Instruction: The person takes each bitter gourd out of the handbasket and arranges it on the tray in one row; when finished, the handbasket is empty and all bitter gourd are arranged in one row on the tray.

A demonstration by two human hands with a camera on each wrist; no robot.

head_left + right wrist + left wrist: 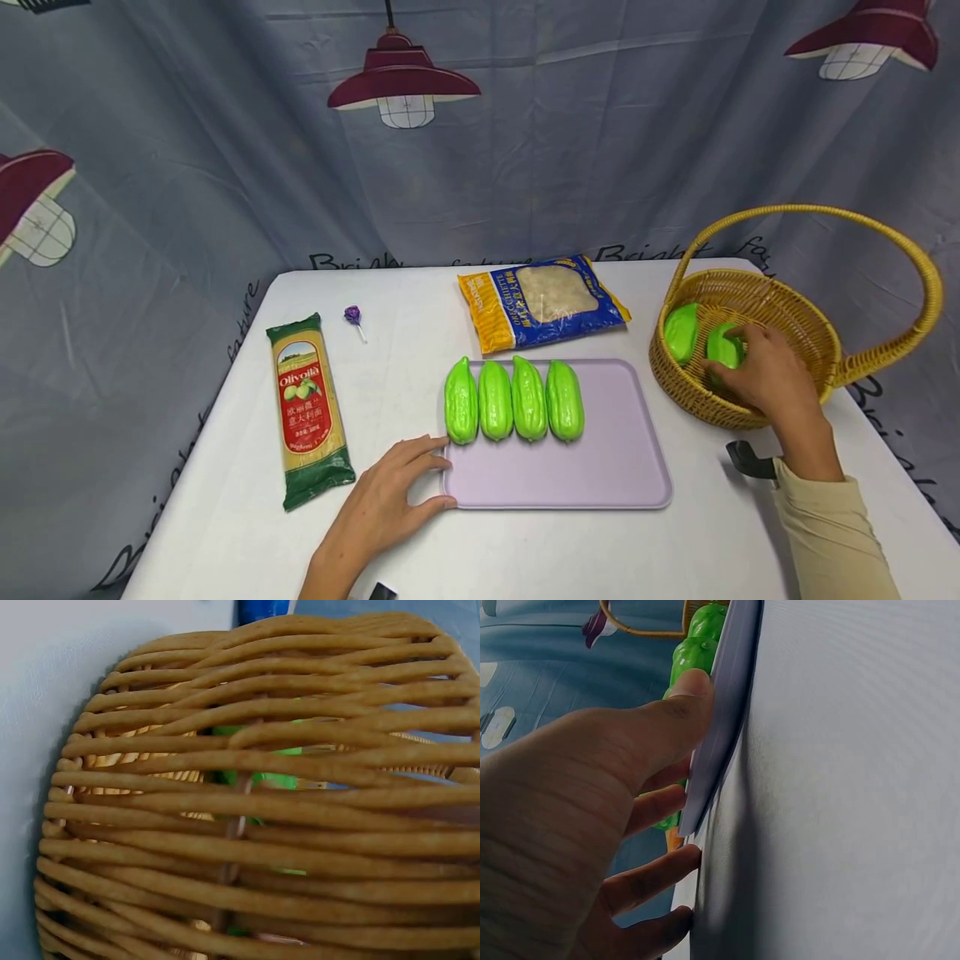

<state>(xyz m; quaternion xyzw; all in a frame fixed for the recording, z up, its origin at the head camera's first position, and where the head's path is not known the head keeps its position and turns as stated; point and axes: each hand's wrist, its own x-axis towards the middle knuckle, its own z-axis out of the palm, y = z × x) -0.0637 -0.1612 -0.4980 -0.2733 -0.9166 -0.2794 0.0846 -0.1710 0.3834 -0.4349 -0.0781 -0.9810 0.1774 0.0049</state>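
A lilac tray [555, 479] lies on the table with several shiny green ridged vegetables, resembling bitter melons [494, 400], side by side along its back left. My left hand [390, 492] is at the tray's left edge, thumb at the front corner and fingers spread; in the left wrist view the thumb touches the rim. My right hand [772, 371] reaches into the wicker basket [678, 387] and holds a green bitter melon [723, 346] between thumb and fingers. Another bitter melon [681, 333] leans inside the basket's left wall. In the right wrist view the basket weave [262, 765] hides most of the hand.
Behind the tray lies a blue and yellow pasta bag [543, 304]. To the left are a spaghetti packet [307, 408] and a purple lollipop [353, 315]. The basket's tall handle [926, 275] arches over its right side. A grey printed curtain [525, 167] hangs behind the table.
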